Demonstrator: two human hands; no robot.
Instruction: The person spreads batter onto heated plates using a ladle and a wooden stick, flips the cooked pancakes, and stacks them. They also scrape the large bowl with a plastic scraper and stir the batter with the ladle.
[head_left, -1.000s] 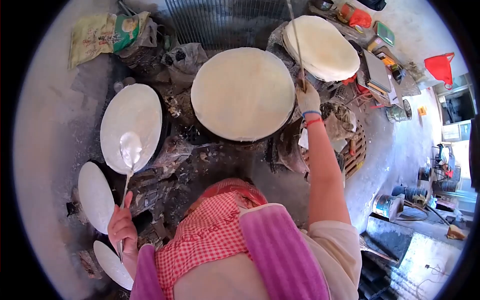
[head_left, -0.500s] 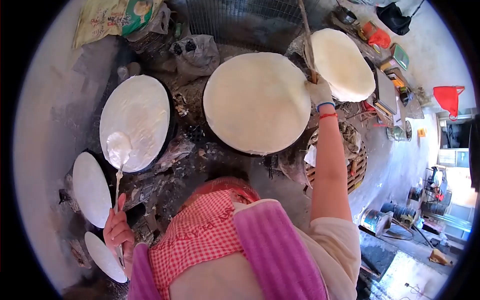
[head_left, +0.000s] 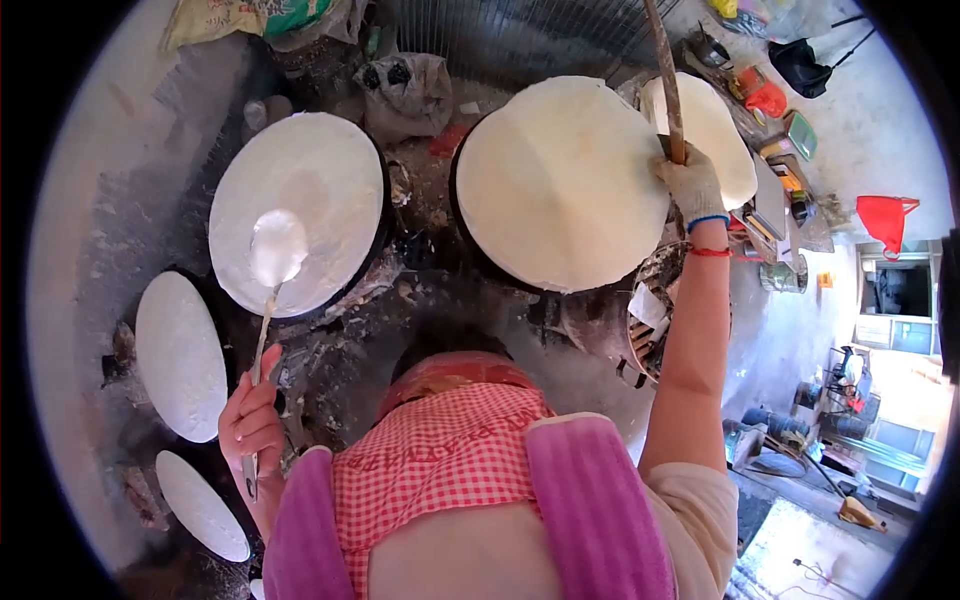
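Soot-black hearth carries two griddles; left hand (head_left: 250,425) grips one ladle (head_left: 277,248), gloved right hand (head_left: 692,185) one stick (head_left: 666,80).

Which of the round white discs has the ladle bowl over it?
The upper-left griddle disc. The ladle held by the left hand sits over it; the two smaller discs at far left and the big one by the right hand don't.

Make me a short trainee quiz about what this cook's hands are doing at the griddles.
1. True or false: the right hand wears a glove.
2. What does the left hand hold? A) ladle B) knife C) cup
3. The ladle bowl sits over which round: the white batter round or the yellowish flatbread?

Key: 1 true, and it grips a wooden stick. 2 A. 3 the white batter round.
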